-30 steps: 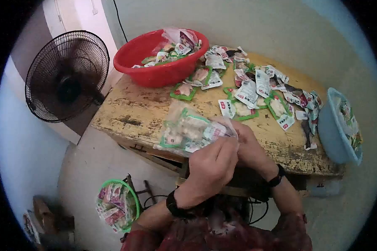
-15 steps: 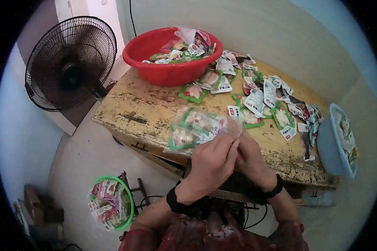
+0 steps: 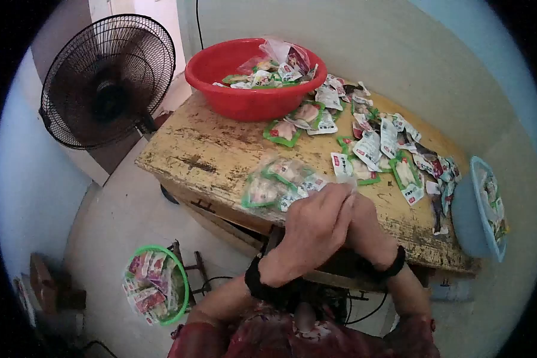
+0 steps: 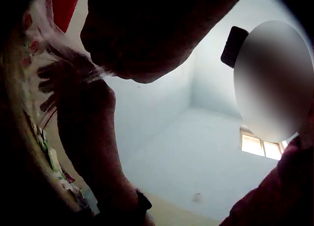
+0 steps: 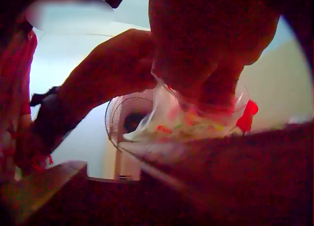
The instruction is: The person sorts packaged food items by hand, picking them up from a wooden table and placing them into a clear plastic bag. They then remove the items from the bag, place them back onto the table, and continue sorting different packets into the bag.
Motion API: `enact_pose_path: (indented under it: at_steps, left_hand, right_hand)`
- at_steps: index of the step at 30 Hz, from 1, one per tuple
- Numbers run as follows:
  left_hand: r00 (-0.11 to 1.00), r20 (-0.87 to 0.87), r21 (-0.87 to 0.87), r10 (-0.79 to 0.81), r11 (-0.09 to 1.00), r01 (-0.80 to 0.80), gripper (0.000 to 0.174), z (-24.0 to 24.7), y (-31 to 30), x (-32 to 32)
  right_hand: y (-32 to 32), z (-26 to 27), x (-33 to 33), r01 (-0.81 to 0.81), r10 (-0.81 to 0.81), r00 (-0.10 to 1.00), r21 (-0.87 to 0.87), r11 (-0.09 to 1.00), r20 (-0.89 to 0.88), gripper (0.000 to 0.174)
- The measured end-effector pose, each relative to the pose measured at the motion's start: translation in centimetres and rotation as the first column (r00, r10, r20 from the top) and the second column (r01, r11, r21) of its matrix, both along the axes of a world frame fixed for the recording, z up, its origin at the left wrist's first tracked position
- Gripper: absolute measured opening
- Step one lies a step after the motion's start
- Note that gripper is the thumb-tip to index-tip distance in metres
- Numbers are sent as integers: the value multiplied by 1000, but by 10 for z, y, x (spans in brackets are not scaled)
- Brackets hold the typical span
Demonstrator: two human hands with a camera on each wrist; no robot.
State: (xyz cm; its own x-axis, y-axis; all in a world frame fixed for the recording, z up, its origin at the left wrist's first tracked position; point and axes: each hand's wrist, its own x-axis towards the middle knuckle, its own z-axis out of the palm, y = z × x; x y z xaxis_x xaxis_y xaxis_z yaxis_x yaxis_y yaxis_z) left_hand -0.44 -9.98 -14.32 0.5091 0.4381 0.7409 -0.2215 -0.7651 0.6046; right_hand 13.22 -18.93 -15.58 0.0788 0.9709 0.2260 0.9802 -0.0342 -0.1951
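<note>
A clear plastic bag [image 3: 267,192] of green-edged food packets lies at the table's front edge, its mouth drawn up toward the right. My left hand [image 3: 310,230] grips the gathered bag mouth with curled fingers. Close against it, my right hand [image 3: 369,230] pinches the same film from the other side, partly hidden behind the left. In the left wrist view, stretched film [image 4: 98,74] runs between the two dark hands. The right wrist view shows the whitish bag [image 5: 169,115] hanging under my fingers.
A red basin [image 3: 244,104] of packets stands at the back left; loose packets [image 3: 370,149] spread across the worn yellow table [image 3: 185,149]. At the right edge is a blue basket [image 3: 474,209]. A green-rimmed basket [image 3: 182,292] sits low left, below a black fan [image 3: 108,83].
The loose film around my hands has been gathered in close to the fingers. Both hands have shifted slightly right with the bag's mouth. The head view has turned a little.
</note>
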Motion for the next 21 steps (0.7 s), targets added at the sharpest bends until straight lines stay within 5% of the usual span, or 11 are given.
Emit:
enact_pose_path:
  at_steps: [4,7,11,16,21]
  left_hand:
    - [994,-85,10,-73,997,74,20,-6,-14,0]
    - [966,-186,38,-181,981,191,20,-18,-23,3]
    - [985,-98,45,-141,988,145,19,-18,-11,-7]
    - [962,-118,308,248,930,-202,24,-2,45,-41]
    - [857,-447,367,257,926,-87,27,-18,81,-56]
  right_hand:
    - [16,13,-5,-208,202,978,149,967,53,63]
    - [29,-24,13,-273,232,928,105,956,292,64]
    - [28,-34,18,-215,203,966,65,974,157,67]
    - [17,1,11,-248,260,965,195,949,-39,69]
    - [23,-1,14,-237,275,957,291,927,-95,53]
